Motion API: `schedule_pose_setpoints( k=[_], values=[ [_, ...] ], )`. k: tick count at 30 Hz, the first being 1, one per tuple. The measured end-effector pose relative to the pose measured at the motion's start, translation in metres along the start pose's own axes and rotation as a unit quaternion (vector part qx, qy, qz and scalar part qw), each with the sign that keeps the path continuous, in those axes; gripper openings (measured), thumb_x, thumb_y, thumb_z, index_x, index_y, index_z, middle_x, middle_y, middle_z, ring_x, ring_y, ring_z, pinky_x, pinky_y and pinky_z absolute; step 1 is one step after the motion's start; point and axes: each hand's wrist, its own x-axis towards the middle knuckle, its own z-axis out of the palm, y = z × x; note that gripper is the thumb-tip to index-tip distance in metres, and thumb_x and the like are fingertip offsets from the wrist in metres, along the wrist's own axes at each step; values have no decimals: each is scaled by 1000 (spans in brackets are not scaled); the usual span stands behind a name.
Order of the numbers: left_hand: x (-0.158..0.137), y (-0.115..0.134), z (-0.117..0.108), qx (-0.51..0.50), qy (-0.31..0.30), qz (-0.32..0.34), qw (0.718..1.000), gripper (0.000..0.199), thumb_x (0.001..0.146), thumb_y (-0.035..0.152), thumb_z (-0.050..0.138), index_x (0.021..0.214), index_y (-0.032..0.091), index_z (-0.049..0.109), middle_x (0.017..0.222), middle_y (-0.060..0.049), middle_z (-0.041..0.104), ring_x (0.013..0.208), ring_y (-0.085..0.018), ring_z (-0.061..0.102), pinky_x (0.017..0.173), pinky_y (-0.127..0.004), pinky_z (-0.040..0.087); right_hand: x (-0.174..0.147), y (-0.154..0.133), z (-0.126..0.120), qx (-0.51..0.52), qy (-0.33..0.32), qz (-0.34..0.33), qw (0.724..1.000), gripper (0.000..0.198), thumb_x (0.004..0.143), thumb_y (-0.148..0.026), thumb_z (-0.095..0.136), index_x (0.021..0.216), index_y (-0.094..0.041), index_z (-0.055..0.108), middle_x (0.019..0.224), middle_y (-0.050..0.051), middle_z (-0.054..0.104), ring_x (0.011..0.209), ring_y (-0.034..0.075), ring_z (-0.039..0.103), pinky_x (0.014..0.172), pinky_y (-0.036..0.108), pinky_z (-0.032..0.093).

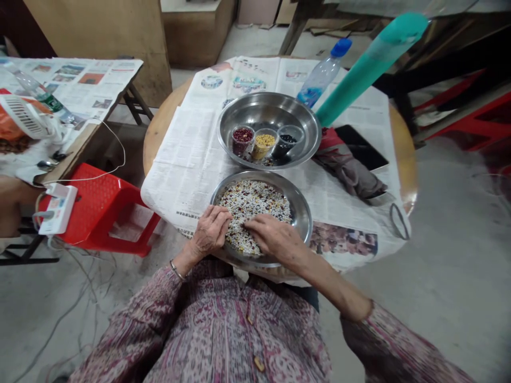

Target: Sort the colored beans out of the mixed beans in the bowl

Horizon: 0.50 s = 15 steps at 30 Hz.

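Observation:
A shallow steel dish (pixel 302 213) holds a spread of mixed white grains and red, yellow and black beans (pixel 255 199). My left hand (pixel 210 230) lies over the dish's left rim, its fingers curled together; what they hold, if anything, is hidden. Down in the grains, my right hand (pixel 275 236) has its fingertips pinched together, too small a spot to tell what is between them. Behind the dish stands a deeper steel basin (pixel 271 103). Inside it are three clear cups: one of red beans (pixel 242 139), one of yellow kernels (pixel 264 144) and one of black beans (pixel 286 143).
Newspaper (pixel 179 159) covers the round table. A plastic bottle (pixel 323 74), a long green tube-shaped object (pixel 371 66), a folded umbrella (pixel 347 165) and a dark tablet or phone (pixel 361 146) lie right of the basin. A red stool (pixel 99 207) with a power strip (pixel 58 208) stands left.

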Motion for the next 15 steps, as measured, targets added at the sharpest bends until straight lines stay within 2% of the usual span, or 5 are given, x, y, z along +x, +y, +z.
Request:
schedule_pose_setpoints(
  k=[4, 8, 10, 12, 15],
  values=[
    [0, -1, 0, 8, -2, -4, 1000, 14, 102, 15, 42, 102, 16, 56, 99, -8, 64, 99, -21, 61, 91, -40, 49, 38, 16, -5, -47, 130, 80, 987, 26, 97, -25, 48, 113, -21, 67, 112, 12, 68, 106, 27, 57, 82, 39, 51],
    [0, -1, 0, 8, 3, -1, 1000, 14, 102, 15, 42, 103, 17, 56, 99, -8, 63, 100, -21, 60, 92, -40, 50, 75, 26, 0, -56, 165, 144, 974, 32, 95, -37, 52, 116, -18, 66, 110, 15, 66, 106, 31, 53, 84, 42, 47],
    [-1, 0, 0, -3, 13, -15, 1000, 14, 101, 15, 41, 106, 17, 54, 104, -10, 61, 101, -21, 59, 93, -40, 51, 88, 23, 6, -23, 145, 114, 982, 33, 93, -40, 56, 115, -17, 67, 112, 15, 66, 106, 30, 53, 87, 42, 44],
    [-2, 0, 1, -20, 30, -33, 999, 15, 101, 15, 42, 112, 16, 53, 110, -12, 59, 106, -22, 57, 94, -40, 51, 94, 16, 11, 24, 111, 42, 993, 29, 92, -38, 60, 111, -18, 69, 111, 13, 67, 105, 28, 54, 89, 40, 43],
    [-5, 0, 2, -36, 53, -44, 997, 19, 100, 15, 44, 119, 16, 49, 115, -13, 55, 111, -22, 54, 96, -40, 51, 87, 5, 12, 75, 57, -70, 993, 18, 89, -30, 65, 103, -21, 71, 104, 8, 69, 100, 25, 55, 88, 39, 41]
  ],
)
